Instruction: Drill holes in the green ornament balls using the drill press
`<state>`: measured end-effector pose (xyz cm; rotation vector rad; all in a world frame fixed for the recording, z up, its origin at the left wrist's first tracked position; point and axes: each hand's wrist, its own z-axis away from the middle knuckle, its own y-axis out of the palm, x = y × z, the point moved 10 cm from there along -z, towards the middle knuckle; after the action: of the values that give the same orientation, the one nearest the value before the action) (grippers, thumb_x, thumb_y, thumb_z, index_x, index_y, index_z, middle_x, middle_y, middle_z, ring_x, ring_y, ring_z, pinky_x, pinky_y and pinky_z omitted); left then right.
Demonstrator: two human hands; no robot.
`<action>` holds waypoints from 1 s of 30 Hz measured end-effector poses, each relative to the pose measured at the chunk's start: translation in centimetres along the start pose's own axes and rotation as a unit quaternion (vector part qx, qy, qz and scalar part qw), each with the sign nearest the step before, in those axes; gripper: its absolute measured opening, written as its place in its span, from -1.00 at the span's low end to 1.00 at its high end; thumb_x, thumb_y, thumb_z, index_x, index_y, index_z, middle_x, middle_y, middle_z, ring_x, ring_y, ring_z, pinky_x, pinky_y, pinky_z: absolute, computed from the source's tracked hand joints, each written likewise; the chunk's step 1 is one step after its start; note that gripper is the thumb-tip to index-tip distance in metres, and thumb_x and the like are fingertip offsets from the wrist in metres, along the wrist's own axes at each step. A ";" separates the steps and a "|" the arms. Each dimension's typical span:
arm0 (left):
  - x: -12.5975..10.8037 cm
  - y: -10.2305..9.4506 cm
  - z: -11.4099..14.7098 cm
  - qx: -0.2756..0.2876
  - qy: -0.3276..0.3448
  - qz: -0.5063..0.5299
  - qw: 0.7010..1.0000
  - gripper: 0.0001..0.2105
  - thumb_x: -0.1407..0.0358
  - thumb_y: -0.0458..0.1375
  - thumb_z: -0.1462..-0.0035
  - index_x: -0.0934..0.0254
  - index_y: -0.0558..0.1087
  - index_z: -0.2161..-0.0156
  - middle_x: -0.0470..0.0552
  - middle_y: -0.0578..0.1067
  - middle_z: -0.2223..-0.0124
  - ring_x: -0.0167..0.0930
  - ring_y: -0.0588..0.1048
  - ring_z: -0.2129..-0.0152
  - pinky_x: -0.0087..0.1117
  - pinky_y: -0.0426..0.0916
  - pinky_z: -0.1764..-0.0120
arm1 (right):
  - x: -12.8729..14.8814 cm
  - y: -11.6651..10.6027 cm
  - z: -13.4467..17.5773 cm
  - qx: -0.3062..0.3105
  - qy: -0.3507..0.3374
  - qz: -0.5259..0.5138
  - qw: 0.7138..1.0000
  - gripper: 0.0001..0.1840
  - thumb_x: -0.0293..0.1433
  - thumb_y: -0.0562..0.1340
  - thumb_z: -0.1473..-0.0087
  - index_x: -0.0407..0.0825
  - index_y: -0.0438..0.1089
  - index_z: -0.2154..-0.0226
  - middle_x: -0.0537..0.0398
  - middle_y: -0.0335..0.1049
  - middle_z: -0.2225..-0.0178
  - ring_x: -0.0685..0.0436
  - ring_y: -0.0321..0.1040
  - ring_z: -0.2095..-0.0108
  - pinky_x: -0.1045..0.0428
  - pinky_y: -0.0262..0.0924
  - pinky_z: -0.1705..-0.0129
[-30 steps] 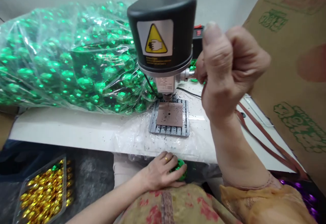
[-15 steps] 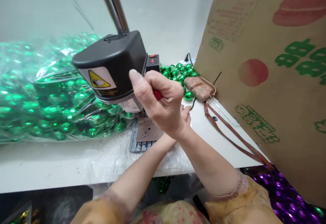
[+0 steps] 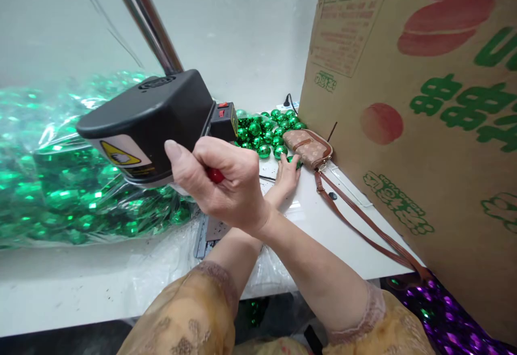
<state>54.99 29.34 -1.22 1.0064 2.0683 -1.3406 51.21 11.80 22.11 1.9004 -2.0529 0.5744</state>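
Tabletop (image 3: 81,290) fronts pale wall (image 3: 250,32), right hand (image 3: 232,182) clenched on red knob (image 3: 215,175), left hand (image 3: 287,177) at green balls (image 3: 264,151), its grip unclear.

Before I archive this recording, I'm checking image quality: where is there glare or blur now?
Head view: glare streaks the plastic bag and glints dot the green balls; head view: the bag's upper left looks hazy and soft, while the right hand looks fairly crisp.

On the white tabletop (image 3: 60,301), a clear plastic bag of green balls (image 3: 84,199) and loose shiny green balls (image 3: 268,137) lie towards the back edge, a brown patterned purse (image 3: 305,148) near the right, a grey metal baseplate (image 3: 201,241) nearer the front.
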 end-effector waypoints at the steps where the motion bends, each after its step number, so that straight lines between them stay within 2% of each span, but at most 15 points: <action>1: -0.1 -0.3 0.7 0.002 -0.019 0.015 1.000 -0.67 0.37 0.21 -0.14 0.16 0.43 -0.04 0.16 0.34 -0.04 -0.20 0.44 0.05 -0.13 0.37 -0.02 | 0.0 0.0 0.0 0.003 -0.001 -0.002 1.000 -0.50 -0.27 -0.02 -0.32 -0.02 -0.13 0.63 0.26 -0.11 0.60 0.20 -0.04 0.54 0.20 0.16 0.38; 5: -0.6 -3.0 6.1 -0.011 -0.116 0.138 0.984 -0.65 0.37 0.23 -0.10 0.16 0.46 -0.02 0.08 0.43 0.07 -0.30 0.47 0.18 -0.22 0.39 0.01 | 0.3 -0.6 -0.1 -0.017 -0.019 -0.072 0.997 -0.52 -0.35 0.05 -0.28 -0.02 -0.13 0.61 0.28 -0.10 0.60 0.20 -0.12 0.55 0.19 0.13 0.43; 8: -1.6 -6.1 12.0 0.013 -0.162 0.270 0.949 -0.62 0.27 0.29 -0.07 0.18 0.47 -0.04 0.07 0.52 0.09 -0.29 0.49 0.14 -0.24 0.39 0.00 | 0.1 -1.3 0.0 -0.050 -0.010 -0.150 0.987 -0.51 -0.39 0.12 -0.24 -0.02 -0.16 0.60 0.29 -0.16 0.59 0.19 -0.20 0.55 0.17 0.04 0.48; 11: -0.7 -10.4 18.1 -0.006 -0.244 0.372 0.895 -0.60 0.12 0.29 -0.09 0.25 0.49 0.00 0.11 0.56 0.10 -0.25 0.51 0.11 -0.24 0.42 0.02 | -0.1 -1.4 0.1 -0.058 -0.001 -0.181 0.982 -0.50 -0.41 0.15 -0.22 -0.02 -0.15 0.61 0.28 -0.24 0.59 0.18 -0.23 0.55 0.15 -0.06 0.51; 13: 0.6 -13.6 21.1 -0.035 -0.269 0.384 0.883 -0.57 0.08 0.29 -0.10 0.23 0.47 -0.04 0.10 0.56 0.02 -0.27 0.51 0.05 -0.26 0.41 -0.01 | -0.1 -1.3 0.2 -0.061 0.001 -0.200 0.978 -0.51 -0.41 0.15 -0.21 -0.04 -0.13 0.62 0.28 -0.23 0.60 0.19 -0.22 0.55 0.14 -0.09 0.51; 15: 2.5 -17.0 22.9 -0.090 -0.277 0.368 0.883 -0.52 0.08 0.30 -0.09 0.19 0.42 -0.09 0.09 0.52 -0.07 -0.29 0.49 0.01 -0.29 0.39 -0.04 | -0.3 -1.3 0.3 -0.068 0.009 -0.221 0.973 -0.50 -0.41 0.17 -0.20 -0.06 -0.10 0.63 0.28 -0.21 0.61 0.20 -0.22 0.55 0.13 -0.13 0.51; 18: 6.0 -21.0 23.8 -0.174 -0.285 0.328 0.884 -0.45 0.08 0.34 -0.06 0.18 0.37 -0.13 0.09 0.52 -0.07 -0.32 0.50 0.02 -0.34 0.38 -0.03 | -0.6 -1.3 0.5 -0.079 0.024 -0.235 0.968 -0.50 -0.40 0.18 -0.20 -0.08 -0.08 0.65 0.28 -0.19 0.62 0.21 -0.20 0.56 0.12 -0.17 0.52; 21: 8.5 -22.8 22.9 -0.204 -0.276 0.304 0.889 -0.44 0.05 0.32 -0.07 0.19 0.35 -0.13 0.06 0.54 -0.02 -0.38 0.52 0.06 -0.38 0.38 -0.02 | -0.7 -1.4 0.6 -0.088 0.029 -0.230 0.969 -0.49 -0.39 0.18 -0.20 -0.08 -0.08 0.65 0.27 -0.19 0.63 0.20 -0.19 0.58 0.10 -0.19 0.52; 25: 9.6 -22.8 21.0 -0.170 -0.240 0.274 0.916 -0.46 0.04 0.27 -0.12 0.21 0.33 -0.14 0.06 0.55 0.00 -0.40 0.53 0.08 -0.39 0.39 0.00 | -0.6 -1.5 0.6 -0.095 0.018 -0.229 0.969 -0.49 -0.43 0.18 -0.19 -0.08 -0.11 0.64 0.27 -0.20 0.63 0.21 -0.20 0.59 0.10 -0.22 0.53; 30: 9.0 -22.1 19.7 -0.129 -0.196 0.209 0.949 -0.48 0.05 0.26 -0.13 0.21 0.35 -0.13 0.10 0.54 -0.02 -0.35 0.52 0.07 -0.33 0.42 0.02 | -0.5 -1.5 0.6 -0.093 0.019 -0.216 0.972 -0.49 -0.43 0.18 -0.20 -0.06 -0.13 0.63 0.26 -0.23 0.61 0.19 -0.20 0.58 0.09 -0.21 0.53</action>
<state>32.05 8.71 -3.22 0.9088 1.5720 -0.9319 52.75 11.86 21.53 2.1084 -1.5335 0.2967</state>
